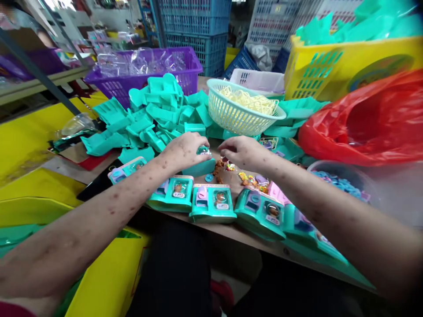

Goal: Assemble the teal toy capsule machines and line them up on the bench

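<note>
My left hand (187,152) is closed over a teal plastic toy housing (200,167) in the middle of the table; a clear dome shows beneath the fingers. Just to its right hovers my right hand (244,153), its fingers bent in toward the thumb; whatever they pinch is too small to make out. Small brown figures (218,169) lie on the table between the hands, with a blue disc (209,178) beside them. Along the near edge stands a row of teal toy machines, among them one with a lilac panel (213,202) and one with a blue knob (261,211).
Loose teal parts (158,110) are heaped behind my left hand. A pale green basket (231,112) holds cream plastic pieces. Around them are a purple crate (194,66), a yellow crate (297,75), a red bag (320,136) and a tub of blue parts (340,182).
</note>
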Action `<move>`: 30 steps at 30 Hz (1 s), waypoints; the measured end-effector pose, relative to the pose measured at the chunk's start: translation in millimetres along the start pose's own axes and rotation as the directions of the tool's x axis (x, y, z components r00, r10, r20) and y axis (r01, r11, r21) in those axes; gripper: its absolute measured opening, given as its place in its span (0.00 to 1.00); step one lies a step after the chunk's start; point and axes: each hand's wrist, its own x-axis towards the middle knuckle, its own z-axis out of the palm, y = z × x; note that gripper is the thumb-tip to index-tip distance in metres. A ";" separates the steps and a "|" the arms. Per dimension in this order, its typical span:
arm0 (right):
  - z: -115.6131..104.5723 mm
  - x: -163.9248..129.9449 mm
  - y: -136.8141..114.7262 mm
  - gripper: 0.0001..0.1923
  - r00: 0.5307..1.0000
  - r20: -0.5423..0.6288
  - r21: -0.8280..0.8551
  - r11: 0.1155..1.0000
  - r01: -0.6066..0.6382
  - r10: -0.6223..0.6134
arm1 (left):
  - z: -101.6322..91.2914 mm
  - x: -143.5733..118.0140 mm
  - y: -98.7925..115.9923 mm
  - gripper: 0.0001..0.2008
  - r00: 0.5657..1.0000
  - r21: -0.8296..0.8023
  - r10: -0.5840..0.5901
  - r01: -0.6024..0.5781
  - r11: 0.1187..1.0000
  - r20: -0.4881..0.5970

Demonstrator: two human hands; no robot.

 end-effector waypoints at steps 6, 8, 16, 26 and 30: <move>23.5 15.7 7.8 0.12 0.998 0.054 0.196 0.980 -0.044 0.034 | 5.2 -1.9 -11.1 0.23 0.997 -0.038 0.067 -0.065 0.997 0.048; 28.5 18.8 9.8 0.11 0.991 0.118 0.291 0.952 -0.094 0.062 | -0.7 -5.0 -10.4 0.22 0.994 -0.039 0.084 -0.081 0.996 0.076; 26.9 20.7 2.5 0.09 0.935 0.273 0.579 0.738 -0.346 0.224 | -6.0 -9.2 -3.7 0.22 0.993 -0.051 0.045 -0.040 0.998 0.106; 23.2 23.7 3.5 0.10 0.843 0.468 0.619 0.581 -0.528 0.267 | 4.4 -6.6 -10.0 0.21 0.996 -0.059 0.056 -0.052 0.997 0.062; 24.4 26.9 3.6 0.08 0.821 0.519 0.619 0.556 -0.554 0.240 | 2.5 -5.5 -12.6 0.21 0.992 -0.052 0.097 -0.093 0.994 0.079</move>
